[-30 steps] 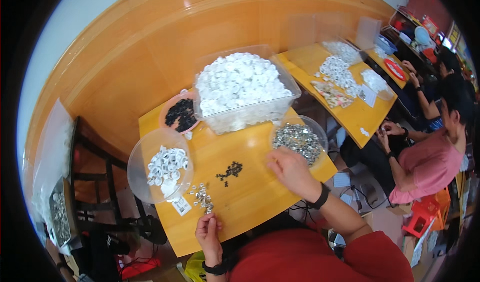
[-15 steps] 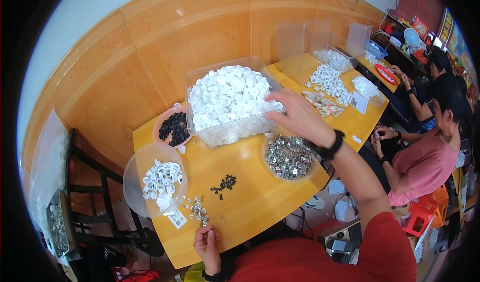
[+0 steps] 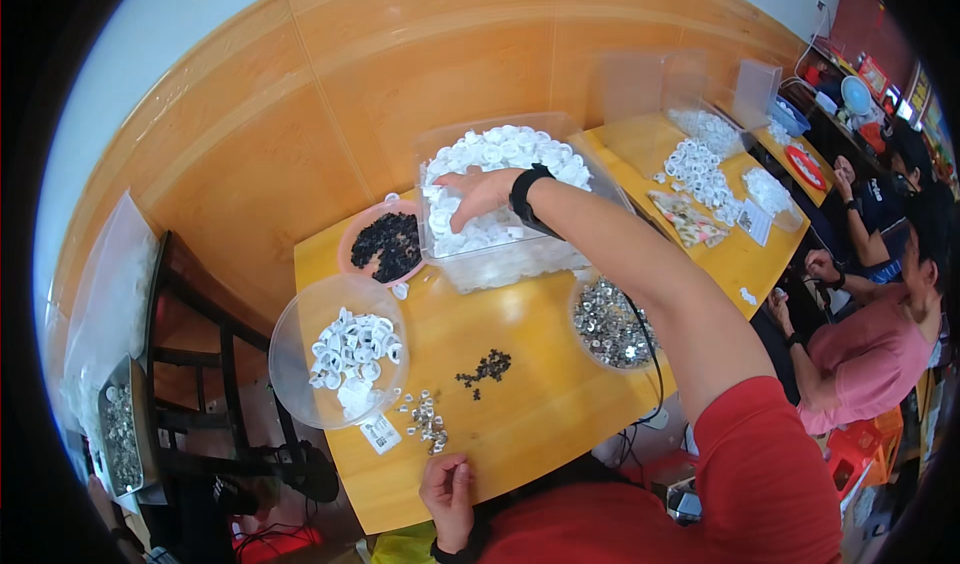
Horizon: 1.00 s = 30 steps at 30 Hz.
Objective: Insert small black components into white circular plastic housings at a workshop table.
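Note:
My right hand reaches over the left part of a clear plastic bin, heaped with small white plastic parts. Its thumb and fingers are spread apart, and no part shows between them. At the table's front edge, my left hand has its fingers curled closed. Whatever they may hold is hidden. Just beyond that hand lies a small scatter of shiny metal pieces. To the right of these sits a small pile of tiny black pieces.
A round clear tub of white parts stands left, near a pink bowl of black pieces. A tub of metal pieces sits right, with a cable beside it. Farther right are more white parts and seated people.
My right hand has moved from the bin's right edge to the left over the white parts. The left hand stays curled at the table edge. The whole view has shifted slightly.

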Available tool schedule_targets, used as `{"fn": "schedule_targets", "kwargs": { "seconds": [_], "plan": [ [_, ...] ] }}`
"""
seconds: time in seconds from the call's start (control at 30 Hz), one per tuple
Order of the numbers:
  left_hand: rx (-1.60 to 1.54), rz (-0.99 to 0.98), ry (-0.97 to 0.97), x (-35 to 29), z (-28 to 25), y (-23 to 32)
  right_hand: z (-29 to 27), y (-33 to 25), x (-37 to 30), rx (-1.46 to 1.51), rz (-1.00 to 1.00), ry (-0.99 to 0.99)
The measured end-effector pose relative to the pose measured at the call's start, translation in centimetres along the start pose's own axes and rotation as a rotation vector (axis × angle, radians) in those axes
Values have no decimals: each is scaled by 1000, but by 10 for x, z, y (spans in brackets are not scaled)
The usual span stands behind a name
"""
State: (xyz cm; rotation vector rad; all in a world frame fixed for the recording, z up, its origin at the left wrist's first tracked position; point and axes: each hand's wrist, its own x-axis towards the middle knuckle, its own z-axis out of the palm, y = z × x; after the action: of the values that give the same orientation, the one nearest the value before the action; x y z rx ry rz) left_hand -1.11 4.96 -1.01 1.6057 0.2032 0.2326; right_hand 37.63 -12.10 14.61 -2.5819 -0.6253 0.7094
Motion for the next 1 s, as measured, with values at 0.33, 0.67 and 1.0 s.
{"fn": "schedule_targets", "kwargs": {
  "seconds": [0.33, 0.67, 1.0],
  "plan": [
    [773, 454, -329, 65, 98, 64, 8, 17, 13, -144, -50, -9],
    [1088, 332, -274, 103, 111, 15, 12, 34, 18, -96, -89, 8],
    [948, 381, -139, 98, 83, 25, 10, 59, 29, -108, -201, 194]
  ]
}}
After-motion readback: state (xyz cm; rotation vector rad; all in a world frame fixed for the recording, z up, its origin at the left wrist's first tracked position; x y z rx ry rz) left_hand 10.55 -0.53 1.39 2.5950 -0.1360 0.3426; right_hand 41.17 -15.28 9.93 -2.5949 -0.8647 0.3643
